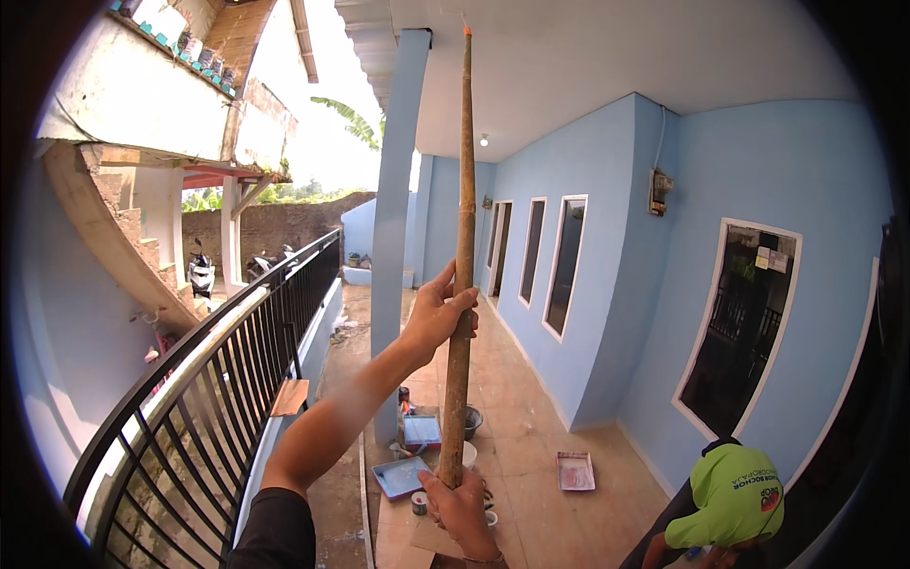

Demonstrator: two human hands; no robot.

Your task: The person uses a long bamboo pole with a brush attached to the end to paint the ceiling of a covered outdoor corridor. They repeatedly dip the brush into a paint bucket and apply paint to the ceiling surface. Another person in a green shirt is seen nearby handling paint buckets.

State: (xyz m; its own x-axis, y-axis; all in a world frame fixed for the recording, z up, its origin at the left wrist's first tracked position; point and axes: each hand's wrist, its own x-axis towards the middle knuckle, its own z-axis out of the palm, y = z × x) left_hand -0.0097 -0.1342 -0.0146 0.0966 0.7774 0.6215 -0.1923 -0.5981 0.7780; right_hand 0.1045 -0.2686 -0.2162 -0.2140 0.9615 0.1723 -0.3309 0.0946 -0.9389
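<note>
Here we are with the long pole (pixel 465 190) upright, straight up the middle of our view, its orange tip (pixel 467 32) right by the pale ceiling (pixel 578 57); whether it touches, we can't tell. Our left hand (pixel 444 308) is wrapped round the shaft partway up, thumb across it, and our right hand (pixel 458 512) is closed round it low down.

So where do we stand? Getting the pole raised and gripped looks done, we'd judge; whatever is left sits up at that tip, and how much, we can't say. Blue already covers the wall (pixel 602 237) and the column (pixel 403 180).

Down on the tiled floor (pixel 531 417), a blue-smeared tray (pixel 398 479) lies by the left edge, a pinkish tray (pixel 574 471) nearer the wall's corner, and a co-worker (pixel 735 498) in green bends at the lower right.
</note>
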